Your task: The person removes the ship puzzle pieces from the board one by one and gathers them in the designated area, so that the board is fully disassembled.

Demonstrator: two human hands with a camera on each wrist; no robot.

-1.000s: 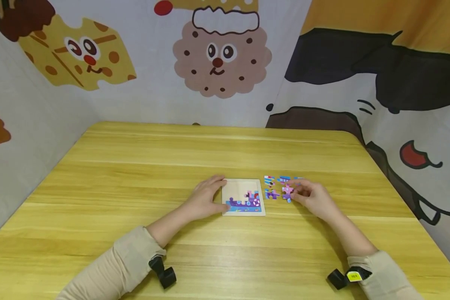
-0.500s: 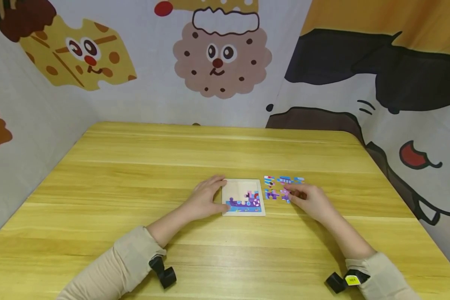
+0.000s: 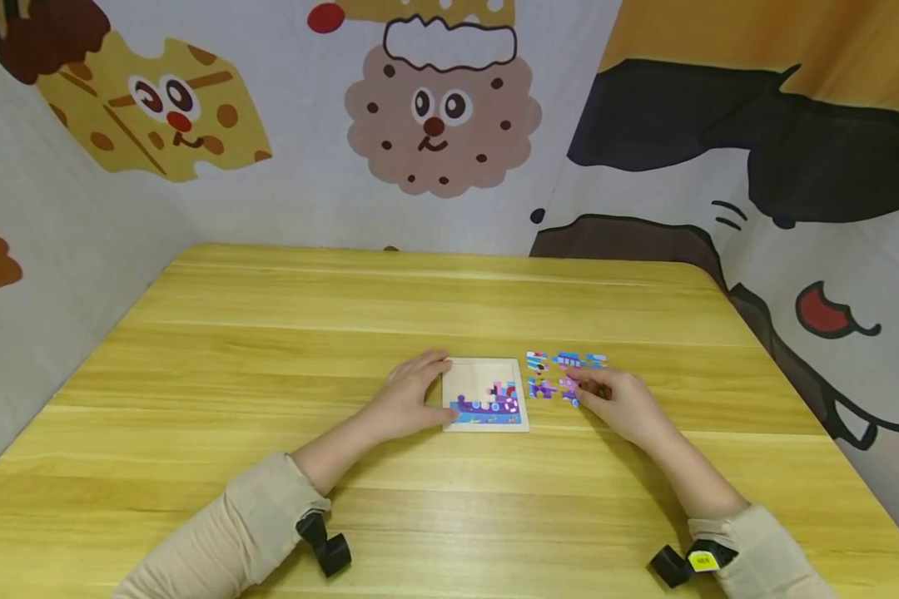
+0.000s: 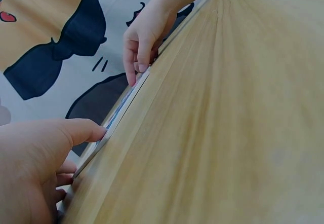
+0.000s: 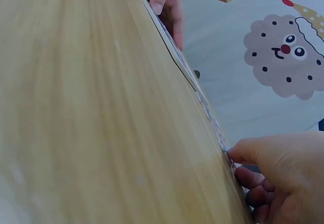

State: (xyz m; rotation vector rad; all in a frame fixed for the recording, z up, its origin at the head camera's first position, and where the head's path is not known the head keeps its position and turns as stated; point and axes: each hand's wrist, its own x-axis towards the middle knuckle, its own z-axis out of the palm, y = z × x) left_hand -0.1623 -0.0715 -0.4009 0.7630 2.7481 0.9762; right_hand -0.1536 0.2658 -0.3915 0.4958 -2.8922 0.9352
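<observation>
Head view, one tray (image 3: 481,374), left hand (image 3: 404,401) gripping its left side, right hand (image 3: 620,401) off its right, pinching one of five-plus pieces (image 3: 569,389)

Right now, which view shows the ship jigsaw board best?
Head view: it looks down on the ship jigsaw board, so the fitted pieces and bare upper-left area both show. Left wrist sees it nearly edge-on, a thin strip by the left hand; right wrist also gets a narrow sliver, mostly pale edge, picture unreadable.
</observation>
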